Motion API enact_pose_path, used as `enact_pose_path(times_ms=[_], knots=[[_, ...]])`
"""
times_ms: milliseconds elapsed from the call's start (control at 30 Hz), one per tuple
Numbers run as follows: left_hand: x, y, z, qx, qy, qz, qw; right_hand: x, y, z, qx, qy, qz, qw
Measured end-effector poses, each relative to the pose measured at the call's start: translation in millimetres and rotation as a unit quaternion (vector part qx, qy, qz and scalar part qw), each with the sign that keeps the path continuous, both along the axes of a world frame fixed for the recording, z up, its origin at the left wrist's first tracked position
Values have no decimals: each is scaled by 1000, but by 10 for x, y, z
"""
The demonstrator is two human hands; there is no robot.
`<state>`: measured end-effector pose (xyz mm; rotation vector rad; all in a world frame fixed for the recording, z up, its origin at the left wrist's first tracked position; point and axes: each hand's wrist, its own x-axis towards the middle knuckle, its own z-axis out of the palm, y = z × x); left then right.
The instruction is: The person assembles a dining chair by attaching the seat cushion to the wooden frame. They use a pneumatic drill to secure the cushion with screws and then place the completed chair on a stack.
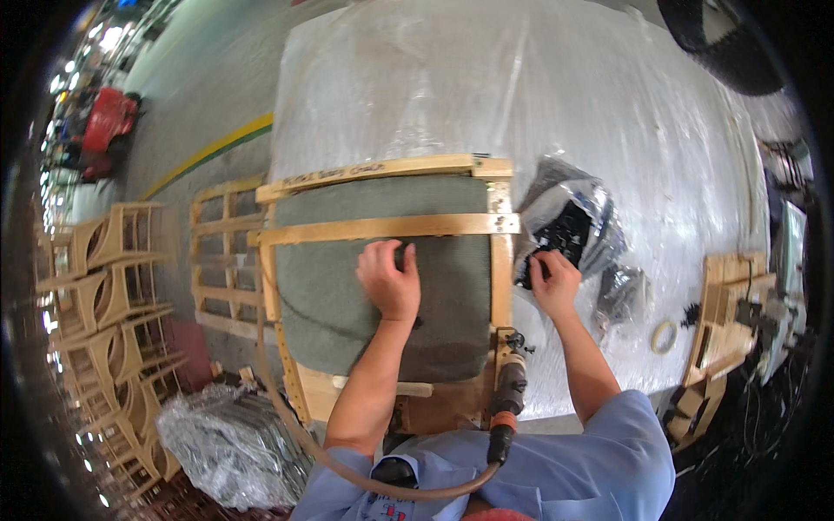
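In the head view, a grey panel (334, 295) is seen lying inside a light wooden frame (378, 229) at the centre, on a table wrapped in clear plastic film (400, 82). The left hand (388, 280) is held over the panel, just near of the frame's crossbar; its fingers are curled toward the thumb, and a small dark piece (400, 255) is gripped between them. To the right of the frame, an open plastic bag (599, 213) of black pieces (569, 233) is reached by the right hand (557, 282); its thumb and fingers are bent close together at the near edge of the opening, and whether anything is held cannot be told. A power tool (511, 386) with a tan hose (347, 473) is placed at the frame's near right corner. At far left, wooden chair frames (109, 260) are stacked.
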<state>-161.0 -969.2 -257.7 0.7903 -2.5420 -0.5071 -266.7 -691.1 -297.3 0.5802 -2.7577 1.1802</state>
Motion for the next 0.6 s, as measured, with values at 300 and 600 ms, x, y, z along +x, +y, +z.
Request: enact_pose_path(times_ms=[300, 600], knots=[[642, -372, -1, -6, 21, -80, 997, 380, 247, 424, -109, -75, 42, 990], [958, -538, 73, -62, -32, -9, 998, 1219, 809, 30, 16, -271, 10, 962]])
